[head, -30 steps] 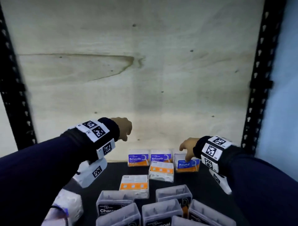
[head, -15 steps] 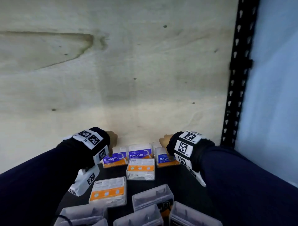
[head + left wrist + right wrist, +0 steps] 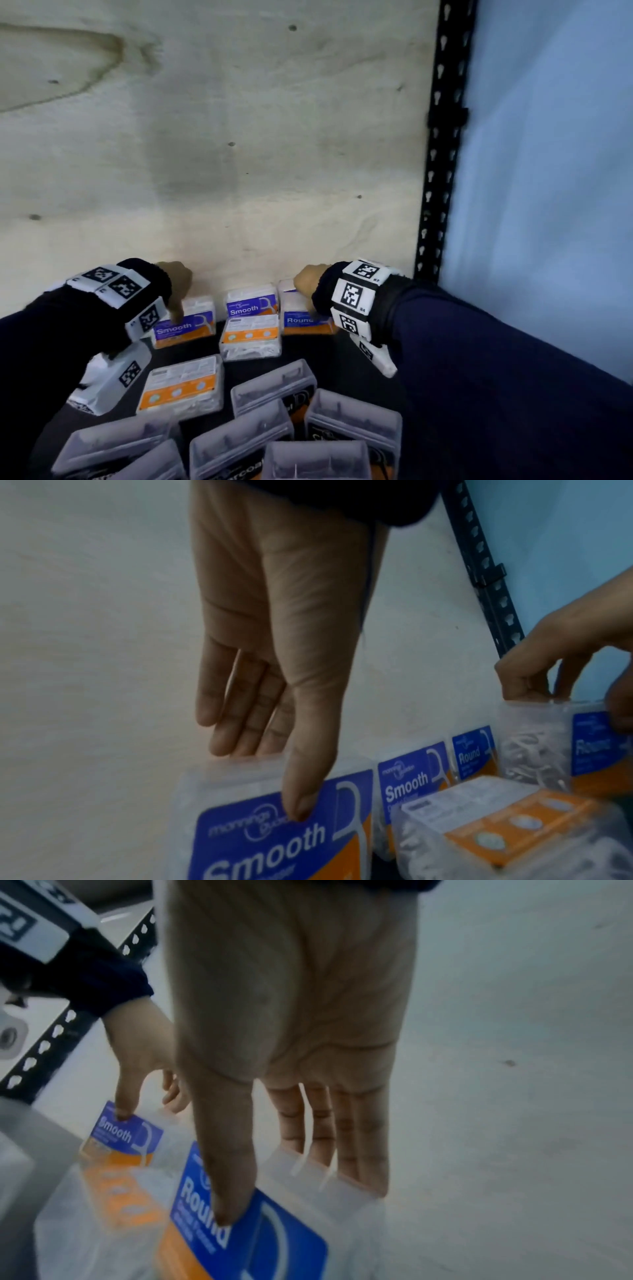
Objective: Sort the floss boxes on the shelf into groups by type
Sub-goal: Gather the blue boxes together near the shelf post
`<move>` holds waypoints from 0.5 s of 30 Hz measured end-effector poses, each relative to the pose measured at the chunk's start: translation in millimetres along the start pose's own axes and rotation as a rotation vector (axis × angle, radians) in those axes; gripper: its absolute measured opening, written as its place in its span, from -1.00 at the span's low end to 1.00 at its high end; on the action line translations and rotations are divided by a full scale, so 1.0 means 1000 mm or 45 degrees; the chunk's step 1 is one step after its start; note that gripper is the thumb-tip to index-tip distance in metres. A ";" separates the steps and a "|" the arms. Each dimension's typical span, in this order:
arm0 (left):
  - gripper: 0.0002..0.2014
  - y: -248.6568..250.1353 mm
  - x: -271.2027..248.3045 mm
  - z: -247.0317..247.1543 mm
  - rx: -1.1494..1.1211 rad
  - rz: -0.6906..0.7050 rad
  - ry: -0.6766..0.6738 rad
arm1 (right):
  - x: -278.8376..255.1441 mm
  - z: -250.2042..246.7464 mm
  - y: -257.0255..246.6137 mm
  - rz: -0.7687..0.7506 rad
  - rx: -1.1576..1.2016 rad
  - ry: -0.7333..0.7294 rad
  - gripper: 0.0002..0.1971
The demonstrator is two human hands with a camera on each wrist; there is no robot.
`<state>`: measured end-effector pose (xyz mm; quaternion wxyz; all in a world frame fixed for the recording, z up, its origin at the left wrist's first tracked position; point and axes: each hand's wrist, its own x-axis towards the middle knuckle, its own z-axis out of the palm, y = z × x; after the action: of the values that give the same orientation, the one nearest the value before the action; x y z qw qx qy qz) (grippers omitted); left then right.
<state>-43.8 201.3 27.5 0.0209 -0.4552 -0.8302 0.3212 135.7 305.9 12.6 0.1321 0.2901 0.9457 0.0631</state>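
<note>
Left hand (image 3: 274,631) pinches far-left Smooth box (image 3: 186,323), thumb on label, fingers behind. Right hand (image 3: 291,1020) pinches far-right Round box (image 3: 305,317) likewise, against back wall (image 3: 219,144).

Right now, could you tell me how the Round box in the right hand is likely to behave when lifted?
The Round box looks like rigid clear plastic, so it should probably keep its shape. It seems light, holding small floss picks. The right hand pinches it with thumb in front and fingers behind; the smooth walls might slip in a loose grip.
</note>
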 end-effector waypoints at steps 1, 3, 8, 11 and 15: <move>-0.54 -0.005 -0.004 -0.001 0.013 0.003 -0.003 | -0.013 -0.008 0.003 -0.012 0.082 0.075 -0.60; -0.69 -0.015 -0.015 -0.006 -0.015 0.000 0.023 | -0.041 -0.026 0.013 -0.006 0.228 0.182 -0.50; -0.47 -0.025 -0.055 -0.025 -0.105 0.002 0.187 | -0.116 -0.067 0.049 0.059 0.357 0.438 -0.52; -0.48 -0.015 -0.086 -0.043 -0.208 0.036 0.317 | -0.160 -0.079 0.066 0.130 0.353 0.467 -0.59; -0.55 0.020 -0.138 -0.072 -0.360 0.137 0.503 | -0.208 -0.077 0.082 0.268 0.354 0.487 -0.66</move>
<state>75.2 140.0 108.6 0.1018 -0.5510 -0.8213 0.1073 323.0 252.6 146.4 -0.0978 0.3852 0.9176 -0.0003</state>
